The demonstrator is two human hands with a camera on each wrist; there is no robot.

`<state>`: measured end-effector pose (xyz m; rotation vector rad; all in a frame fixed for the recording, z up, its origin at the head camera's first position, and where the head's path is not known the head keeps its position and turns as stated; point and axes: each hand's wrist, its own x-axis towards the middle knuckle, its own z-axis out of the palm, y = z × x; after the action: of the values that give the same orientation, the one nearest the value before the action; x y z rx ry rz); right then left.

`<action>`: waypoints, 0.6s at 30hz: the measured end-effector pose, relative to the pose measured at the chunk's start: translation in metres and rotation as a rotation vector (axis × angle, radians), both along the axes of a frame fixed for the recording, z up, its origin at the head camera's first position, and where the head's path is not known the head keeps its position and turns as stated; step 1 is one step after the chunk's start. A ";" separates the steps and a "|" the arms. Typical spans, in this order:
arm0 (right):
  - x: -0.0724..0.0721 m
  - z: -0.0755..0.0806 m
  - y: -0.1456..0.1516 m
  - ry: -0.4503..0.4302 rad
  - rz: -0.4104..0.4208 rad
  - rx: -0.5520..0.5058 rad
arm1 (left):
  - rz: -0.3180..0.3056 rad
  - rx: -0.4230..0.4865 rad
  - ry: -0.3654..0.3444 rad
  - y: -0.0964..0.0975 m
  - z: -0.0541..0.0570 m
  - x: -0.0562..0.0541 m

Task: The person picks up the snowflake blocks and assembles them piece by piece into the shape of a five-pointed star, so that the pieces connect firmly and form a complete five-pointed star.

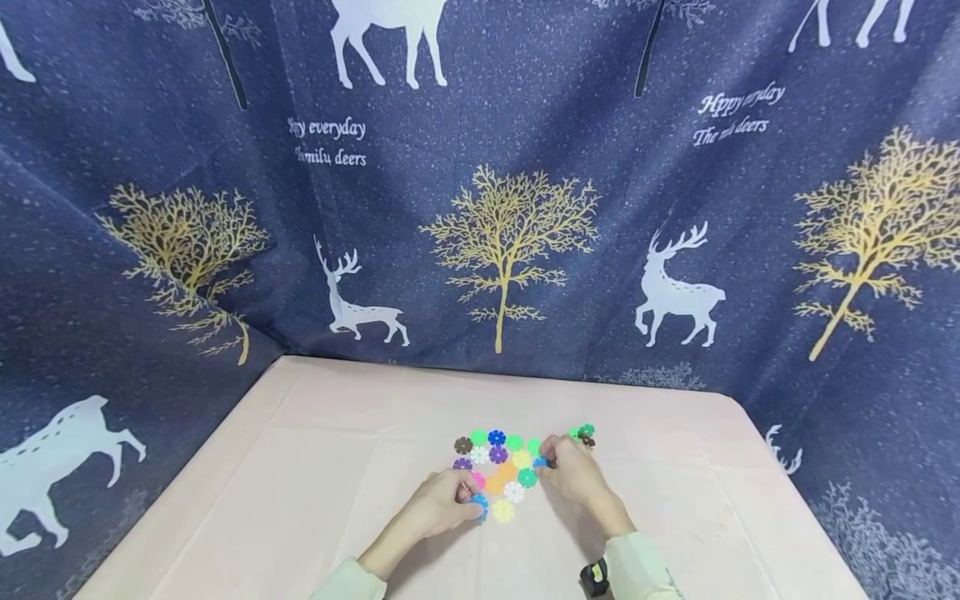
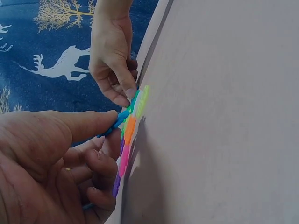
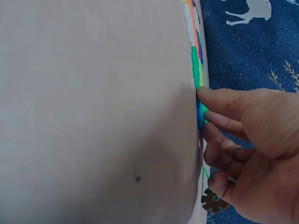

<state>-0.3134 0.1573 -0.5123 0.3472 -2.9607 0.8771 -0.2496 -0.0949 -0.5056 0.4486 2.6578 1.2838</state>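
Observation:
My left hand pinches a light blue notched plastic disc between thumb and fingers, at the near left of a group of flower-shaped discs. In the left wrist view that blue disc is tilted. At the group's right side my right hand grips another blue disc by its edge, low at the tabletop; its fingers partly hide it. Beside this disc lies a green disc. Orange, white and pale yellow discs lie between the hands.
Brown, dark blue and purple discs lie along the group's far side. Beyond my right hand are a few loose discs, one green. A pale pink cloth covers the table; a dark blue curtain hangs behind.

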 end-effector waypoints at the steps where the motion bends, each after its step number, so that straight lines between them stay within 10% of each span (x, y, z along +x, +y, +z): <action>1: 0.001 0.001 0.000 -0.009 -0.003 0.000 | -0.003 0.008 -0.002 0.000 0.001 0.000; 18: 0.012 0.009 0.003 0.089 0.049 -0.048 | -0.032 0.114 -0.049 0.003 0.002 -0.003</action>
<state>-0.3010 0.1603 -0.5037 0.4461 -2.8563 0.9107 -0.2526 -0.0921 -0.5039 0.4664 2.5363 1.4233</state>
